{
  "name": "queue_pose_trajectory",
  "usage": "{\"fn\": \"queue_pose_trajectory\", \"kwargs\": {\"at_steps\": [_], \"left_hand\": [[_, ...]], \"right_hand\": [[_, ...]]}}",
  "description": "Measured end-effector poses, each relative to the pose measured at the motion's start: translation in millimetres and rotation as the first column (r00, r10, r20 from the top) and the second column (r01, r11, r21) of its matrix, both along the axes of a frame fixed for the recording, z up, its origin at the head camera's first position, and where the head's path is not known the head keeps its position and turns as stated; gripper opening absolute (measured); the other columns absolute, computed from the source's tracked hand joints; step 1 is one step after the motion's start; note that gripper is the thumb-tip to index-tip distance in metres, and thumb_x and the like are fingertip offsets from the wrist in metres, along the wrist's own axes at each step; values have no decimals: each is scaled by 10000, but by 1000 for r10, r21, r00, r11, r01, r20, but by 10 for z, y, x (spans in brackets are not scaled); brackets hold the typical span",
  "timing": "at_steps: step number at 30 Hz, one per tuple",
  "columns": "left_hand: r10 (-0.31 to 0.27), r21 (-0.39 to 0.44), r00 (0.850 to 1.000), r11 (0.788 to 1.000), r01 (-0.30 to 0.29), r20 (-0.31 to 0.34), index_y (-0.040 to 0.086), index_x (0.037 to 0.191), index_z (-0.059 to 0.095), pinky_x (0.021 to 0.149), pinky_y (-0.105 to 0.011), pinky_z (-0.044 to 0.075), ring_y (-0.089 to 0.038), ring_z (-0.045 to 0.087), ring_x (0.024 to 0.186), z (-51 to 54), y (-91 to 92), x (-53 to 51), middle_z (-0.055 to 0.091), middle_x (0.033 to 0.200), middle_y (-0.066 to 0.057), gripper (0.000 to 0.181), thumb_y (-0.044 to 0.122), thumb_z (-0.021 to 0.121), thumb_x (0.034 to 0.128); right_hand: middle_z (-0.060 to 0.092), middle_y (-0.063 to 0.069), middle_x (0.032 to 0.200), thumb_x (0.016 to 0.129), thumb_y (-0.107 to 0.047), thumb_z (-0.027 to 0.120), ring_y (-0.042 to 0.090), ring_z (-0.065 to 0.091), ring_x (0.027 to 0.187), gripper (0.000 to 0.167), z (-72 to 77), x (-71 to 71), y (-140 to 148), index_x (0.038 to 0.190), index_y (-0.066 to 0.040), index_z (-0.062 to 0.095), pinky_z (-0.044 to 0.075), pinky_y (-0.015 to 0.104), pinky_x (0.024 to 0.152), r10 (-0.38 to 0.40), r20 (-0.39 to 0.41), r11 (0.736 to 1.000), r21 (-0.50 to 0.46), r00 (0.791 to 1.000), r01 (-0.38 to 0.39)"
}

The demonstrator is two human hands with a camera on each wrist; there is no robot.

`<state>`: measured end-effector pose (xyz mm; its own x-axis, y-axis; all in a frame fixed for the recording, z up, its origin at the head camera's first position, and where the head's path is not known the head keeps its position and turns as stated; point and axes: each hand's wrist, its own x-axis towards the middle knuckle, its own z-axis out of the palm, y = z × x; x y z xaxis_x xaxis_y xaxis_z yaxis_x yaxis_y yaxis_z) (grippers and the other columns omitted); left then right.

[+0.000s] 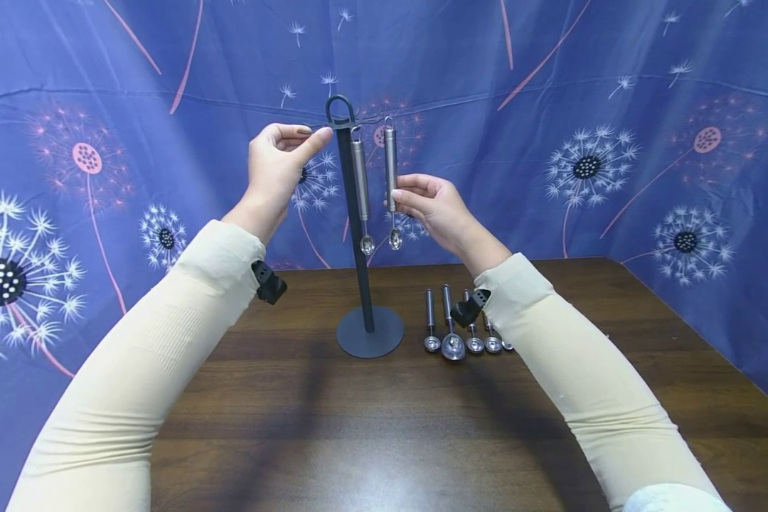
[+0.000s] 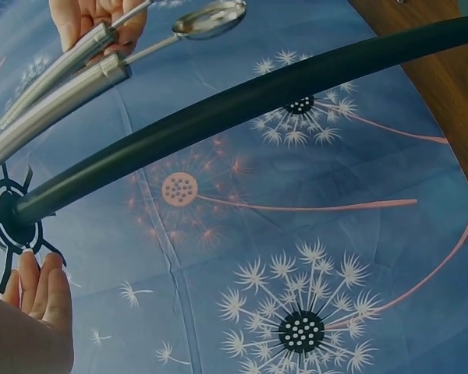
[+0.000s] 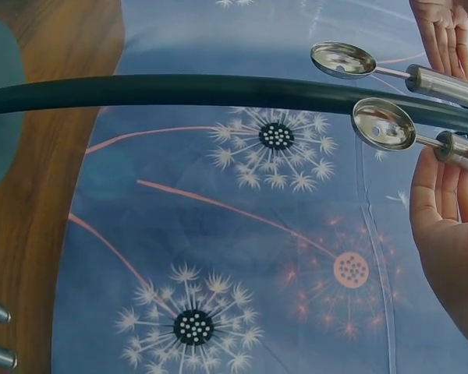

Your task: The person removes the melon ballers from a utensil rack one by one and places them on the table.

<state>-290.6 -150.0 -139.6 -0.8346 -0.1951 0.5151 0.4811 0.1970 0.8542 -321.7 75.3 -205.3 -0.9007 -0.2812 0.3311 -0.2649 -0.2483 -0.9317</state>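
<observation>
At the top of a dark metal utensil stand (image 1: pixel 353 213), my left hand (image 1: pixel 275 167) pinches a hook of the ring of hooks (image 2: pixel 15 210) between thumb and fingertips. A steel spoon (image 1: pixel 360 178) with a thick round handle and small bowl hangs from another hook, close beside the pole. My right hand (image 1: pixel 432 206) holds a second such spoon (image 1: pixel 391 167) by the lower end of its handle, upright with the bowl down. The loop at its top is level with the hooks; whether it is on one, I cannot tell. Both bowls (image 3: pixel 384 125) show in the right wrist view.
On the brown wooden table (image 1: pixel 384 427) stands the round base (image 1: pixel 370 341) of the stand. Several more steel spoons (image 1: pixel 453 345) lie in a row to its right, one with a larger bowl, partly behind the right forearm. A blue dandelion-print cloth (image 1: pixel 461 64) hangs behind.
</observation>
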Motion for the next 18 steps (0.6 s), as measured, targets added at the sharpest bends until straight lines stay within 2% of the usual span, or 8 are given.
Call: {"fn": "queue_pose_trajectory", "kwargs": {"at_steps": [9, 14, 18], "left_hand": [[6, 12, 1000, 1000, -6, -3, 158, 968, 604, 778, -226, 437, -78, 580, 925, -4, 11, 5, 615, 923, 72, 309, 301, 811, 790], [11, 24, 1000, 1000, -11, -2, 140, 983, 618, 786, -225, 441, -80, 587, 929, 1, 23, 13, 622, 921, 72, 324, 295, 819, 782], [21, 26, 1000, 999, -21, -7, 124, 999, 623, 779, -223, 441, -78, 589, 929, -2, 33, 31, 624, 920, 73, 337, 295, 819, 783]], "right_hand": [[628, 7, 959, 937, -4, 593, 91, 627, 865, 315, -69, -20, 138, 1240, 52, 531, 544, 185, 827, -9, -26, 1000, 1, 1000, 9], [637, 0, 926, 929, 10, 600, 90, 627, 841, 198, -126, -28, 213, 1125, -12, 578, 553, 180, 807, -23, -24, 1000, -6, 999, 23], [648, -10, 897, 928, 27, 590, 88, 633, 821, 177, -160, -15, 268, 1097, -23, 577, 558, 177, 793, -39, -8, 999, -16, 999, 39]]}}
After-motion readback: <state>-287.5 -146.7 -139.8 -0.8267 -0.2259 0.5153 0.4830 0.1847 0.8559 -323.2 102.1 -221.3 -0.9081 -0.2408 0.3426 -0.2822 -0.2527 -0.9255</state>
